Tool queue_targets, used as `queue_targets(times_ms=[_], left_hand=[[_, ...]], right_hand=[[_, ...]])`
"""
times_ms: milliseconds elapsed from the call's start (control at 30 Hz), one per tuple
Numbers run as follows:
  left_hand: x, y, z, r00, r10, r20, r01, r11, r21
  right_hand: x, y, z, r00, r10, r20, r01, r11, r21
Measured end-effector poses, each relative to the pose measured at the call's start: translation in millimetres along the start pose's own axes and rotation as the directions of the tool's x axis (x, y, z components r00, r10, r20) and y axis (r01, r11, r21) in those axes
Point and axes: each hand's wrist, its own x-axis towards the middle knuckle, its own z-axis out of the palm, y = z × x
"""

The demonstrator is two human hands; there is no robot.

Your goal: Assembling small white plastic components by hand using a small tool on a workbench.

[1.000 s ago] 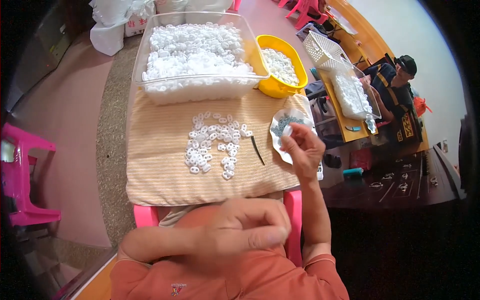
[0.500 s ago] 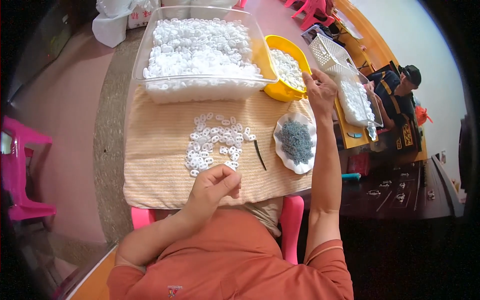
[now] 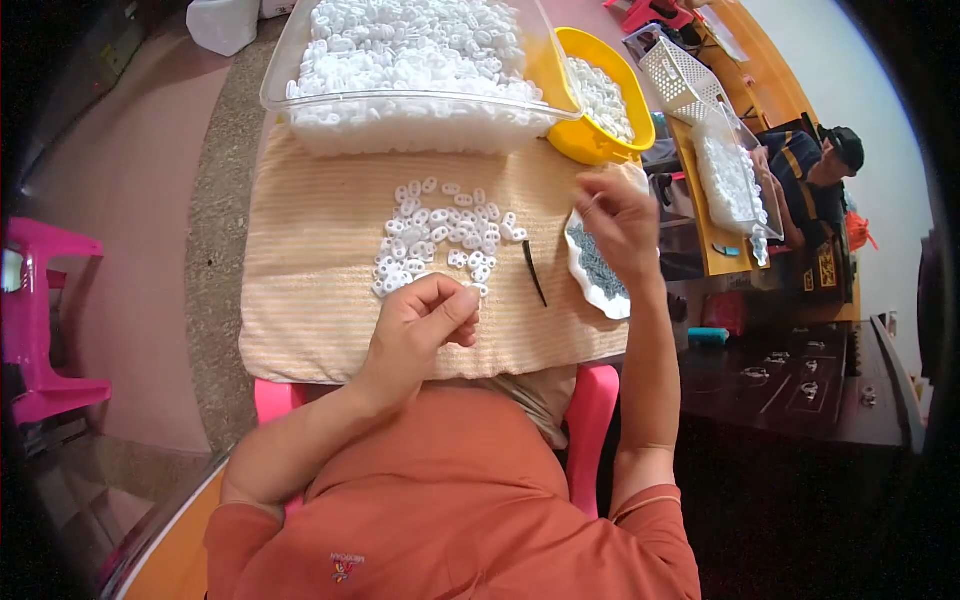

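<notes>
My left hand (image 3: 412,325) is closed in a pinch just in front of a loose group of small white oval plastic pieces (image 3: 440,230) with two holes each. Anything inside its fingertips is too small or hidden to make out. Blurred by motion, my right hand (image 3: 625,225) hovers over a white wavy-edged dish (image 3: 605,304). Small grey-blue pieces (image 3: 597,265) fill that dish, partly covered by the hand. A thin dark stick-like tool (image 3: 535,275) lies between the white pieces and the dish.
Beyond the striped towel's (image 3: 310,270) middle stands a large clear box (image 3: 420,97) heaped with white pieces. To its right is a yellow basin (image 3: 585,146) of similar pieces. Another person (image 3: 800,180) sits at right by a second box. A pink stool (image 3: 45,310) stands left.
My right hand has come away from the yellow basin's rim, back toward me and over the wavy dish. My left hand keeps its pinch. The view has tilted, shifting table items upward.
</notes>
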Motion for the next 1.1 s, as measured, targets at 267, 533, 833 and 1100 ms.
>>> queue_targets(times_ms=[267,533,833,1100], left_hand=[[0.5,-2.8,0.1,0.999,-0.020,-0.026,0.019,0.999,-0.048],[2.6,-3.1,-4.1,1.000,-0.008,-0.028,0.007,0.999,-0.049],[2.8,1.6,-5.5,0.999,0.008,-0.041,-0.011,0.998,-0.065],[6.2,6.9,-10.3,0.996,0.033,-0.085,-0.042,0.994,-0.102]], right_hand=[[-29.2,-13.6,35.4,0.951,-0.116,0.287,0.238,0.868,-0.437],[-32.5,-11.4,54.3,0.967,-0.021,0.252,0.156,0.834,-0.530],[-34.9,-17.4,54.9,0.957,-0.056,0.286,0.188,0.870,-0.457],[-41.6,-24.9,58.6,0.930,-0.061,0.362,0.229,0.867,-0.443]])
